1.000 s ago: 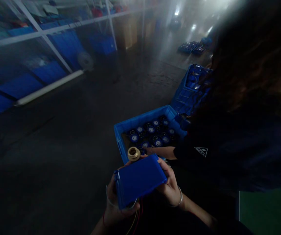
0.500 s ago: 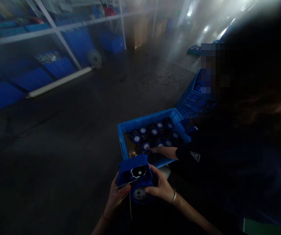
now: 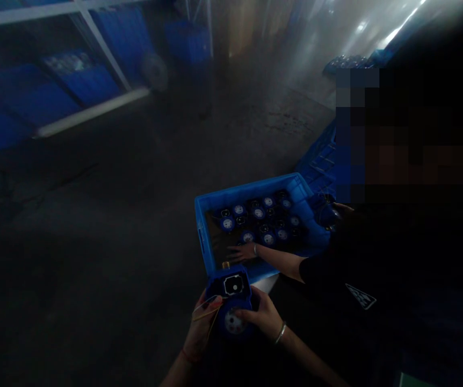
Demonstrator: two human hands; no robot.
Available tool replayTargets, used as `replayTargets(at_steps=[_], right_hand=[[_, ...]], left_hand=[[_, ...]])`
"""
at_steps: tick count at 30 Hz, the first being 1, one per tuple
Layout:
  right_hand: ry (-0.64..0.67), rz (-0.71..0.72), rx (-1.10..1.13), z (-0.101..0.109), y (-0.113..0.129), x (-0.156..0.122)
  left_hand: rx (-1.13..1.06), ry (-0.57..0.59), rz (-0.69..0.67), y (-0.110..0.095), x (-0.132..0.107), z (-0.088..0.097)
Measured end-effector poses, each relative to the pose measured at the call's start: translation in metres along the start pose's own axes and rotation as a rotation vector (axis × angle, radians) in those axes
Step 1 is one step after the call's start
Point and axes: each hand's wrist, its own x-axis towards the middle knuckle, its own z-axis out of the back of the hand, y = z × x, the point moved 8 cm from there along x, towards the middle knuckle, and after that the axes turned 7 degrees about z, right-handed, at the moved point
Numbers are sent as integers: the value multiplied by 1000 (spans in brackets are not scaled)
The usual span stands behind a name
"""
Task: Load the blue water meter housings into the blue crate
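A blue water meter [image 3: 219,286] with a round pale dial and a brass fitting is between my two hands, low in the middle of the view. My left hand [image 3: 200,327] grips its left side, with thin yellowish and white wires by the thumb. On the opposite side my right hand [image 3: 267,316] holds the meter, its thumb lying over the dial. Just beyond stands a blue crate [image 3: 247,188] with several similar meters [image 3: 259,213] in it. A co-worker's hand [image 3: 243,252] reaches over the near side of the crate, fingers spread.
The co-worker's dark sleeve and body [image 3: 396,269] fill the right side, close to my right arm. Another blue crate [image 3: 318,153] stands behind the first. Shelving with blue bins [image 3: 76,80] runs along the far left, beyond the dark floor [image 3: 135,177].
The meter in my hands has tilted so its open box faces up more, and the dial shows more fully. The co-worker's hand has moved left, fingers now spread. My view has shifted slightly.
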Motion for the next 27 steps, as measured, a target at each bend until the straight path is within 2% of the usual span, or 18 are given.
replayTargets(at_steps=[4,9,13,21,25,27], right_hand=[[-40,-46,-17,5,-11,7],[-93,-166,16,-2,-17,10],[-95,-186,25,-9,-15,16],[-124,-155,102,-2,1,23],[-118,-130,65,5,9,33],[-109,-119,45,7,11,37]], left_hand=[[-64,-29,43,1,14,3],[-138,-109,88,-2,12,11],[-168,-150,87,-5,14,16],[-21,-12,1,-9,24,3],[106,110,63,-12,29,-14],[124,121,91,-16,32,-20]])
